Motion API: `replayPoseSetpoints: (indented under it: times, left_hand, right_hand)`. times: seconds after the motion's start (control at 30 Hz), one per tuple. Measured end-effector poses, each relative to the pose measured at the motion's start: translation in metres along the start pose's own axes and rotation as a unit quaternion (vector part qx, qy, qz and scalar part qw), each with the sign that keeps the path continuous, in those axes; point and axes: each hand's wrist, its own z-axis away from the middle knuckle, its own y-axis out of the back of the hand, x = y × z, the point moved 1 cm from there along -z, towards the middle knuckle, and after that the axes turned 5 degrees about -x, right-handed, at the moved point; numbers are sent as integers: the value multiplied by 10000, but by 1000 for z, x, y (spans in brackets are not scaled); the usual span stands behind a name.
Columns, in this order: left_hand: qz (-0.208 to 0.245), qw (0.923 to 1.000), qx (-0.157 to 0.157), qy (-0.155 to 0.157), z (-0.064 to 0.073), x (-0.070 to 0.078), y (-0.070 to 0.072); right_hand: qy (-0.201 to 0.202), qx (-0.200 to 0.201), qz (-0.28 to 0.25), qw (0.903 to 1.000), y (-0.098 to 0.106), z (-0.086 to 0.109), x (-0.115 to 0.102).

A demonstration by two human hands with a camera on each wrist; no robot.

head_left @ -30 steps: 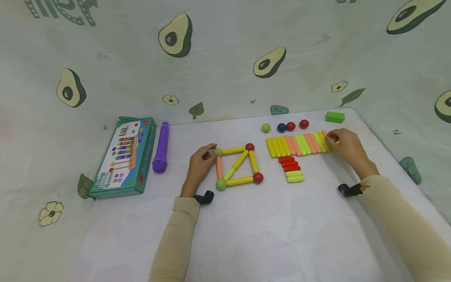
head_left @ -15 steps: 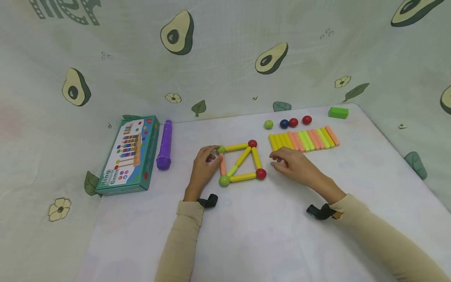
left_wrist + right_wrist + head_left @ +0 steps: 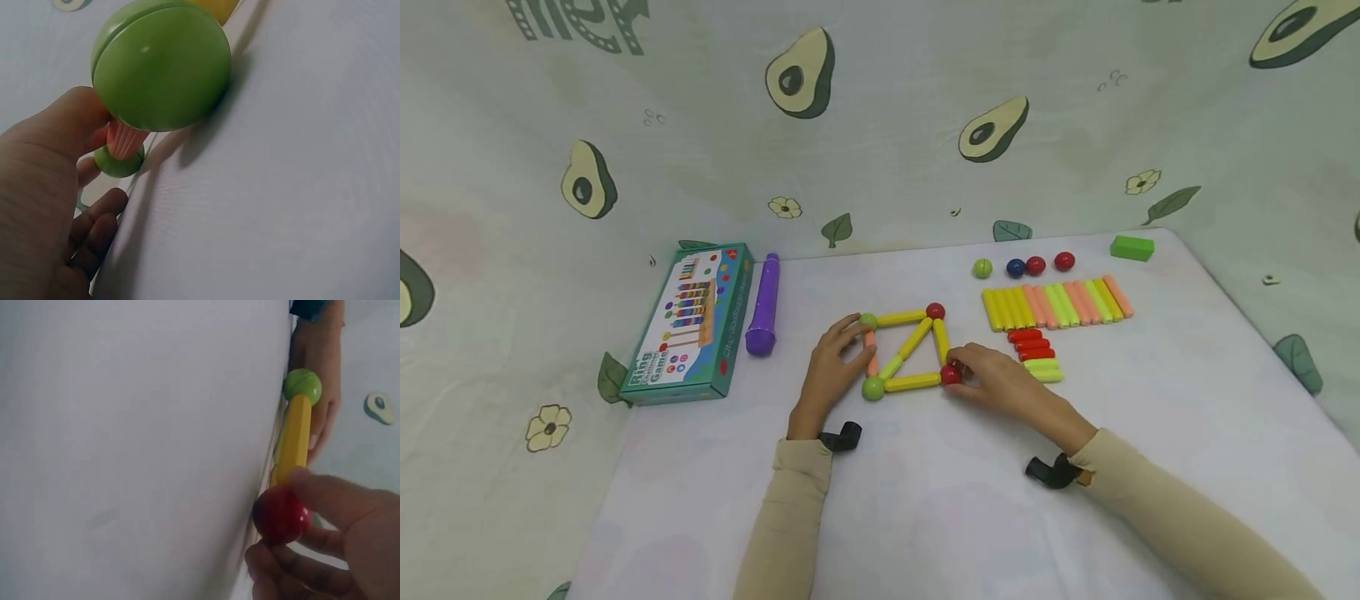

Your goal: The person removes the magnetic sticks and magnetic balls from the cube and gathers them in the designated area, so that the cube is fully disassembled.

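Observation:
A flat square of yellow, green and orange sticks with ball corners and a diagonal lies on the table; one yellow stick (image 3: 913,382) forms its near side. My left hand (image 3: 833,371) holds its left side, the thumb at the orange stick (image 3: 870,353) and a fingertip by the far green ball (image 3: 868,320). In the left wrist view the near green ball (image 3: 164,69) stands beside the thumb. My right hand (image 3: 1000,383) grips the near right red ball (image 3: 281,515), its thumb at the end of the yellow stick. Another red ball (image 3: 935,311) marks the far right corner.
Right of the square lie a row of coloured sticks (image 3: 1052,306) and short red and green sticks (image 3: 1036,344). Behind them are a loose green ball (image 3: 982,267), a blue ball (image 3: 1016,268), red balls (image 3: 1064,261) and a green block (image 3: 1132,247). A game box (image 3: 688,325) and purple microphone-shaped toy (image 3: 764,304) stand left.
My right hand has come left from the right end of the stick row, where an orange stick now lies, to the square's near right red ball. The left hand stays at the square's left side.

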Motion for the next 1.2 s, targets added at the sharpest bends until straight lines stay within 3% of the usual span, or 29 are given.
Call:
replayPoseSetpoints:
  times: [0.2,0.4,0.6,0.73,0.87,0.97,1.2]
  left_hand:
    - [118,9999,83,-42,2,0,1]
    - [220,9996,156,-59,0,-2,2]
    - [184,9996,183,-72,-1,-3,1]
    - [198,9997,155,-68,0,-2,-1]
    - [207,9996,164,-98,0,1,-1]
    - [194,9996,193,-116,-1,1,-1]
    - [244,9996,149,-40,-1,-3,0]
  right_hand:
    - [230,480,235,9983,-16,-8,-5]
    - [582,648,266,9958,-24,-10,-4]
    - [480,838,439,9944,-28,-5,-3]
    - [123,751,186,9969,-27,3,-3]
    - [-377,554,-456,9967,-16,11,0]
    - [-478,617,-756,9941,0,13,4]
    - [-349,1147,-668,9905,40,2,22]
